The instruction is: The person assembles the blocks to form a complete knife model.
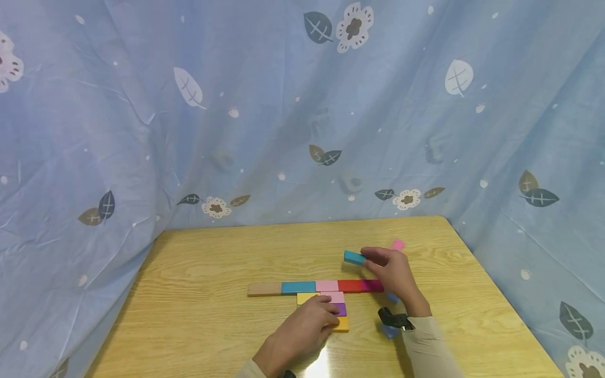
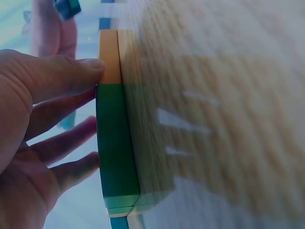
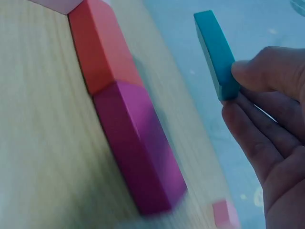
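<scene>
My right hand pinches one end of a blue block between thumb and fingers, raised above the table behind a row of blocks. That row runs from a tan block through blue and pink to a red block and a magenta block. My left hand rests on a shorter stack of rows just in front, partly hiding it. Yellow, pink, purple and orange pieces show around its fingers. In the left wrist view, the thumb touches an orange block beside a green block.
A pink block lies behind the right hand. Near the right wrist are a blue block and another blue piece, partly covered. A patterned blue curtain surrounds the back and sides of the wooden table.
</scene>
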`<state>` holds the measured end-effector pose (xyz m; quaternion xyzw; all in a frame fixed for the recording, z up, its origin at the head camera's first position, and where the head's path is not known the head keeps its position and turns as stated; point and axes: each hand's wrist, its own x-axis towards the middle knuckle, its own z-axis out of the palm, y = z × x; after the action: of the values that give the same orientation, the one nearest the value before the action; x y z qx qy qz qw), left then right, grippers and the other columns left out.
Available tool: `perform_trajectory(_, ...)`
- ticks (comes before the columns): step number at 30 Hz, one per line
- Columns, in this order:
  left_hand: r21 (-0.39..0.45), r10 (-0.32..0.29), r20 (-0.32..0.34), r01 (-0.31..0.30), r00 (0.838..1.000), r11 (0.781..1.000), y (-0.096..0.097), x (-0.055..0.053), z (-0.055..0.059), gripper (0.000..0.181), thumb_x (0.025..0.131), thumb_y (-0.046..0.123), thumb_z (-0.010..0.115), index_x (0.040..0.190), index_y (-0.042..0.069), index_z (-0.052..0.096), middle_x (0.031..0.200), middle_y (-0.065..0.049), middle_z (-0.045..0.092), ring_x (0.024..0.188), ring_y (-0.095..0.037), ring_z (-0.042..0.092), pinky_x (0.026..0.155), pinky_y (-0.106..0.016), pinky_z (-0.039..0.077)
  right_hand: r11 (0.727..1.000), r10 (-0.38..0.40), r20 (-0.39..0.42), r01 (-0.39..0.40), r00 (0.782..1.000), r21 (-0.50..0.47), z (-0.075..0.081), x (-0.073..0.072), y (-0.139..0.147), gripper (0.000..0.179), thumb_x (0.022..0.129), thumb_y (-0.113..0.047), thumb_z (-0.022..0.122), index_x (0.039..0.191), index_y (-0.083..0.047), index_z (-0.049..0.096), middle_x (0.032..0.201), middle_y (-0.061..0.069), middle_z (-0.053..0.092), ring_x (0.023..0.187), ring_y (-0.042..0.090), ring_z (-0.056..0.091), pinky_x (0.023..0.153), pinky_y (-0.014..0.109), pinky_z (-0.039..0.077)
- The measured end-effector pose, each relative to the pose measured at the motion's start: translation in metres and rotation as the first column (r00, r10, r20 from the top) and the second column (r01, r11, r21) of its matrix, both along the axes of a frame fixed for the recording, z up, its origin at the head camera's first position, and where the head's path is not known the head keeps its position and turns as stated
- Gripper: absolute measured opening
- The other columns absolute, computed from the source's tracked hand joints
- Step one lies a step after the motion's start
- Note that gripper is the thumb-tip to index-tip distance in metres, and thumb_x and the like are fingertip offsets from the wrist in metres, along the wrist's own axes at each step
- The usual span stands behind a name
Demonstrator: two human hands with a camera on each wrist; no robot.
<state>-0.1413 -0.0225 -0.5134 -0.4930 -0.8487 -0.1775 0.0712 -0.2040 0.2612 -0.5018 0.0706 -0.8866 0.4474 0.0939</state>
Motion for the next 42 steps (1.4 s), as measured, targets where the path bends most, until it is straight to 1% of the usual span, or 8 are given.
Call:
perform_trajectory(2,0.010,-0.007,-0.008,0.008,1.000,1.000,0.000,-0.001,-0.001,0.012,0.098,0.008,0.079,0.099,0.016,0.087,0.119,0.004,0.082,0.127,-0.023,0.072,0.118,-0.036,0.055,1.000,-0.010,-0.001,0.010,1.000,-0.002,0.001,0.011,0.005,0.031,0.098,-0.003,0.081,0.129,-0.002,0.080,0.124,0.014,0.082,0.114,0.034,0.080,0.094,0.031,0.067)
perform_trajectory(8,0.019,-0.054,-0.038,0.055,0.998,0.998,0.001,-0.003,-0.002,0.012,0.098,0.005,0.079,0.091,0.013,0.085,0.108,0.004,0.082,0.114,-0.011,0.076,0.120,-0.036,0.053,1.000,-0.013,0.017,0.013,1.000,-0.019,0.003,0.041,0.019,0.030,0.098,-0.004,0.080,0.128,-0.004,0.080,0.124,0.011,0.082,0.114,0.026,0.080,0.090,0.013,0.061)
perform_trajectory(10,0.014,-0.056,-0.033,0.056,0.998,0.998,0.001,-0.003,-0.002,0.012,0.099,0.006,0.078,0.091,0.013,0.085,0.108,0.004,0.082,0.112,-0.010,0.076,0.120,-0.036,0.053,1.000,-0.005,0.012,0.005,1.000,-0.029,0.004,0.049,0.023,0.029,0.099,-0.004,0.080,0.128,-0.003,0.080,0.124,0.012,0.082,0.114,0.021,0.080,0.090,0.012,0.060)
perform_trajectory(15,0.006,-0.030,-0.005,0.030,1.000,1.000,0.001,-0.002,-0.001,0.014,0.099,0.005,0.076,0.095,0.013,0.087,0.114,0.003,0.083,0.122,-0.017,0.075,0.121,-0.037,0.053,0.999,0.016,-0.010,-0.016,1.000,-0.038,0.006,0.061,0.028,0.029,0.099,-0.006,0.081,0.128,-0.004,0.080,0.123,0.011,0.082,0.113,0.008,0.077,0.091,0.012,0.061)
perform_trajectory(23,0.000,-0.031,-0.006,0.031,1.000,1.000,0.001,-0.002,-0.001,0.014,0.099,0.005,0.076,0.094,0.013,0.087,0.114,0.004,0.083,0.121,-0.014,0.075,0.122,-0.036,0.051,0.998,0.054,0.031,-0.054,0.998,-0.015,0.007,0.067,0.028,0.030,0.099,-0.007,0.082,0.128,-0.008,0.081,0.123,0.005,0.083,0.115,0.003,0.075,0.094,0.014,0.061)
perform_trajectory(27,0.011,-0.027,0.000,0.027,1.000,1.000,0.002,-0.002,-0.001,0.017,0.097,0.001,0.076,0.091,0.014,0.087,0.114,0.004,0.083,0.121,-0.014,0.075,0.121,-0.036,0.052,0.997,0.074,0.041,-0.074,0.996,-0.002,0.008,0.069,0.025,0.029,0.098,-0.006,0.082,0.127,-0.010,0.082,0.121,0.004,0.083,0.114,0.005,0.076,0.092,0.016,0.062)
perform_trajectory(34,-0.001,-0.033,-0.030,0.033,0.999,0.999,0.003,-0.002,-0.001,0.015,0.098,0.004,0.077,0.092,0.014,0.087,0.113,0.004,0.083,0.120,-0.014,0.075,0.120,-0.034,0.053,0.994,0.108,0.042,-0.108,0.993,0.017,0.003,0.070,0.017,0.028,0.096,-0.005,0.084,0.123,-0.010,0.083,0.117,0.002,0.084,0.109,0.012,0.079,0.090,0.022,0.065)
perform_trajectory(42,-0.024,-0.031,-0.051,0.030,0.998,0.999,0.004,-0.002,-0.001,0.012,0.100,0.010,0.078,0.096,0.016,0.088,0.114,0.006,0.083,0.121,-0.014,0.075,0.119,-0.035,0.054,0.982,0.153,-0.023,-0.149,0.988,0.116,-0.005,0.065,0.007,0.031,0.091,0.001,0.085,0.119,-0.013,0.085,0.116,-0.001,0.084,0.108,0.011,0.078,0.089,0.030,0.068)
